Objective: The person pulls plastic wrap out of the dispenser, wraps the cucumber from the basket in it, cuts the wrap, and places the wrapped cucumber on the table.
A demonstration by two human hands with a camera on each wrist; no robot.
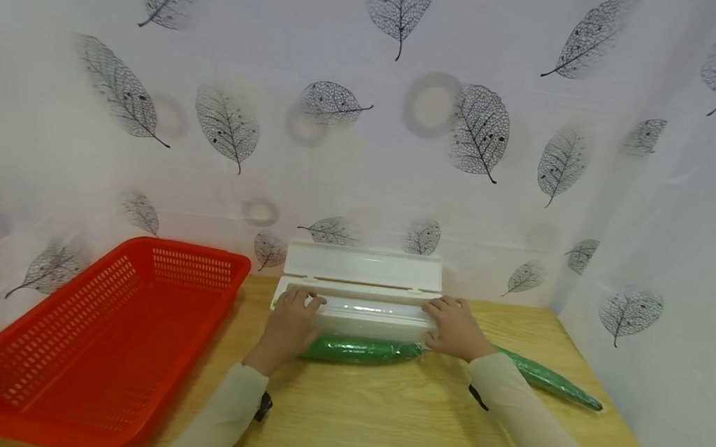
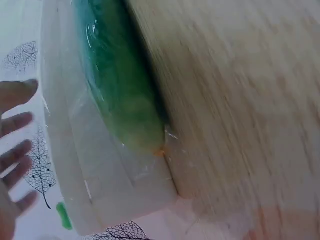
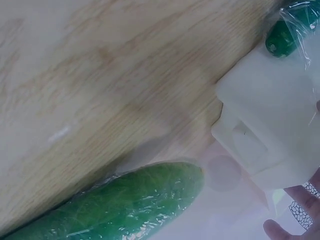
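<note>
A white cling film dispenser (image 1: pixel 356 327) lies lengthwise before me, its lid (image 1: pixel 364 266) raised and a film roll (image 1: pixel 364 307) inside. Along its near side rests a cucumber (image 1: pixel 360 351) covered in clear film; film also spreads over the dispenser's side in the left wrist view. My left hand (image 1: pixel 289 323) is over the dispenser's left end, fingers (image 2: pixel 17 122) spread and loosely bent. At the opposite end, my right hand (image 1: pixel 456 328) touches the dispenser, its fingers (image 3: pixel 306 201) apart. A second film-wrapped cucumber (image 1: pixel 550 379) lies beyond the right wrist.
A red plastic basket (image 1: pixel 163 376) with slotted walls stands at the left of the wooden table (image 1: pixel 368 421). Behind the table hangs a pale leaf-print sheet (image 1: pixel 337 173), which also covers the right side.
</note>
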